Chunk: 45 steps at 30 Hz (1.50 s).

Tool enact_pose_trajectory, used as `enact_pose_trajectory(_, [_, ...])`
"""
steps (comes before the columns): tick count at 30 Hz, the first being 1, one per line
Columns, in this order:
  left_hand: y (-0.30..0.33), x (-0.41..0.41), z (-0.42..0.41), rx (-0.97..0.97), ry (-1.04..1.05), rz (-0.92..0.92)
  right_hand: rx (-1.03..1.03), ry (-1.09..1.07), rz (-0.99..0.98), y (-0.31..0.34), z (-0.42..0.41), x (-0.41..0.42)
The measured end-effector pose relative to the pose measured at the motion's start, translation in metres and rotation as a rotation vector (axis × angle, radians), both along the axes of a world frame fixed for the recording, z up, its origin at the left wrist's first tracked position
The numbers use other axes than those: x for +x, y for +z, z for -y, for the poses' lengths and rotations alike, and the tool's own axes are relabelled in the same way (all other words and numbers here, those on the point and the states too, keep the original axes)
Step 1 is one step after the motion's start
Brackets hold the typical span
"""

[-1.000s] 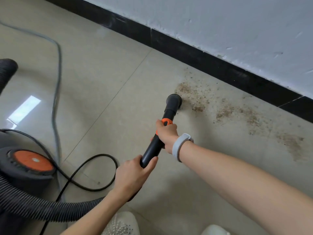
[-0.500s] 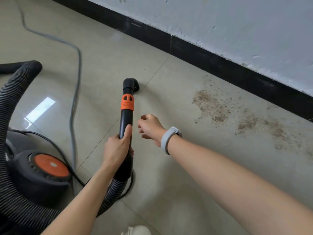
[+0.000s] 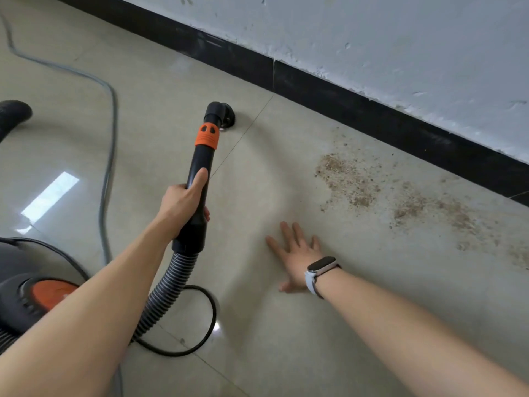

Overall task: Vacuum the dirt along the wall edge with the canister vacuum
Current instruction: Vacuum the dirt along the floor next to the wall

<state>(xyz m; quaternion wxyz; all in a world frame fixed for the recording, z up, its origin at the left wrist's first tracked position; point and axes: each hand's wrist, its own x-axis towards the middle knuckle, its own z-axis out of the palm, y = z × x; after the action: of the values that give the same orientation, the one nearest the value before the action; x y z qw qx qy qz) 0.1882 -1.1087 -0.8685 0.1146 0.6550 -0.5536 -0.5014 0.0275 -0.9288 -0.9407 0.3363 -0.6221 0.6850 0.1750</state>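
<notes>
Black wand [image 3: 200,170] — left hand [image 3: 183,203] gripping

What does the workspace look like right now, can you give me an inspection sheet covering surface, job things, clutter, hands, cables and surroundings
Surface: glossy beige floor tiles.
Job's things: dirt scattered beside the baseboard, unvacuumed; vacuum wand with its nozzle on the floor left of the dirt; canister at lower left.
Clutter: nothing seen.
Hands: left hand grips the wand; right hand lies flat on the floor, fingers spread, a wristband on its wrist.
Cables: black cord looped by the ribbed hose; grey cable trailing away.
Surroundings: black baseboard under a chipped white wall.
</notes>
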Motion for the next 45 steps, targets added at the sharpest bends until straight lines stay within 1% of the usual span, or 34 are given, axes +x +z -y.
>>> enact_pose_trajectory(5, [-0.004,-0.006,-0.001,-0.007,-0.044,0.002,0.012,0.011,-0.041,0.0,-0.002,0.001])
enact_pose_trajectory(9, [0.001,-0.028,0.003,-0.008,-0.141,0.004,0.057,0.004,-0.029,0.001,0.0,0.002])
enact_pose_trajectory(13, [0.002,-0.072,-0.01,0.007,-0.339,0.006,0.024,0.002,0.064,0.008,0.001,-0.015])
enact_pose_trajectory(17, [-0.008,-0.113,-0.039,0.035,-0.574,0.051,-0.042,0.04,0.122,0.012,-0.021,-0.038])
enact_pose_trajectory(20, [-0.016,-0.126,-0.055,0.04,-0.658,0.057,-0.051,-0.014,0.152,0.013,-0.043,-0.052])
enact_pose_trajectory(24, [-0.015,-0.128,-0.059,0.033,-0.671,0.051,-0.132,-0.198,0.167,0.019,-0.06,-0.065])
enact_pose_trajectory(25, [-0.014,-0.129,-0.062,0.029,-0.679,0.045,-0.189,-0.303,0.168,0.02,-0.061,-0.069])
enact_pose_trajectory(26, [-0.013,-0.131,-0.066,0.028,-0.69,0.037,-0.266,-0.456,0.183,0.024,-0.06,-0.074])
enact_pose_trajectory(28, [-0.014,-0.135,-0.076,0.048,-0.711,0.016,-0.416,-0.848,0.277,0.031,-0.052,-0.085])
enact_pose_trajectory(30, [-0.016,-0.138,-0.09,0.079,-0.74,-0.01,-0.524,-1.267,0.434,0.04,-0.036,-0.103])
enact_pose_trajectory(32, [-0.02,-0.138,-0.103,0.075,-0.776,-0.021,-0.575,-1.645,0.712,0.05,-0.02,-0.12])
enact_pose_trajectory(33, [-0.022,-0.137,-0.109,0.063,-0.79,-0.018,-0.568,-1.768,0.855,0.056,-0.014,-0.127])
enact_pose_trajectory(34, [-0.024,-0.135,-0.112,0.049,-0.799,-0.012,-0.541,-1.841,0.963,0.06,-0.009,-0.131])
enact_pose_trajectory(36, [-0.024,-0.13,-0.116,0.032,-0.79,-0.005,-0.459,-1.884,1.08,0.064,-0.005,-0.133])
enact_pose_trajectory(38, [-0.023,-0.125,-0.115,0.002,-0.761,-0.015,-0.429,-1.856,1.129,0.066,0.0,-0.129])
enact_pose_trajectory(40, [-0.02,-0.122,-0.115,-0.048,-0.717,-0.025,-0.447,-1.81,1.165,0.069,0.007,-0.125])
enact_pose_trajectory(43, [-0.017,-0.118,-0.112,-0.12,-0.629,-0.048,-0.486,-1.78,1.271,0.079,0.025,-0.117])
enact_pose_trajectory(45, [-0.015,-0.113,-0.11,-0.145,-0.575,-0.061,-0.474,-1.772,1.324,0.083,0.039,-0.108])
